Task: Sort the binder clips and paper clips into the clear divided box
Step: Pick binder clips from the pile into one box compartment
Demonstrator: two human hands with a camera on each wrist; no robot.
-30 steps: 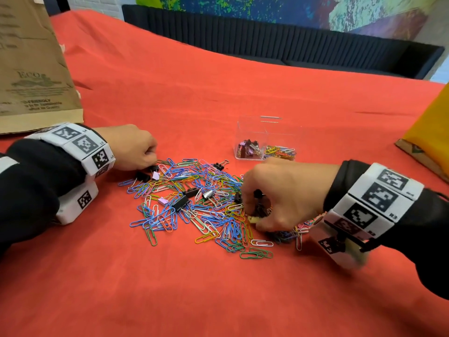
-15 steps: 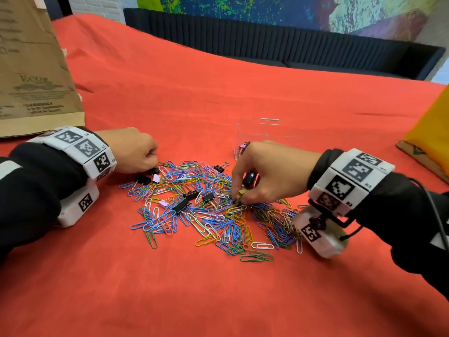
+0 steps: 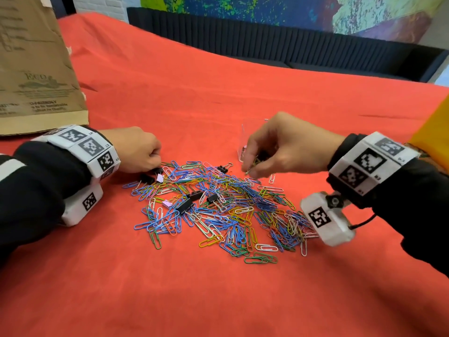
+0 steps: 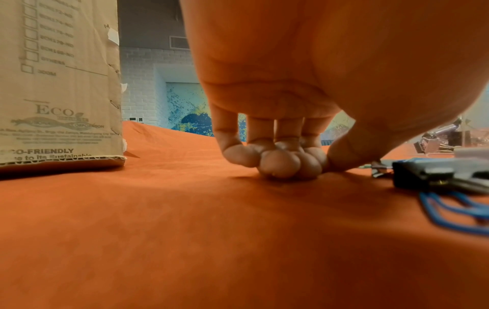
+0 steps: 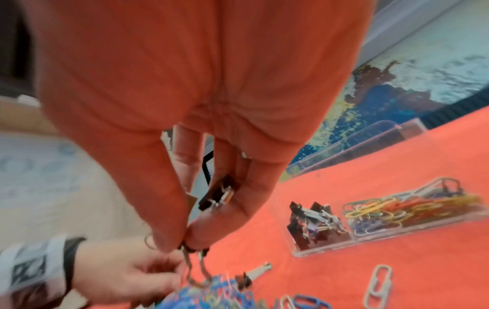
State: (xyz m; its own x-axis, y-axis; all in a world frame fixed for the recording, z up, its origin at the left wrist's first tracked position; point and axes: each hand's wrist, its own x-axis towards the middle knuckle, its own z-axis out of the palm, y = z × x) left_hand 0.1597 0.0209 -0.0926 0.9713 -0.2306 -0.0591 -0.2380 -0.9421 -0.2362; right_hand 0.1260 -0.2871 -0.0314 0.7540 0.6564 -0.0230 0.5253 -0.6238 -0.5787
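The right hand (image 3: 279, 149) has risen off the pile (image 3: 218, 207) since a second ago and now hangs just in front of the box (image 5: 397, 227), well above the bench (image 3: 218, 300). It pinches one binder clip (image 5: 194, 249) by thumb and forefinger, with another (image 5: 218, 195) tucked under the curled fingers. Binder clips fill the box's left cell, paper clips its right, so the drop belongs left. The left hand (image 3: 136, 149) stays at the pile's far left edge, fingers curled tight against the cloth; whether it holds anything I cannot tell. Most clips remain unsorted.
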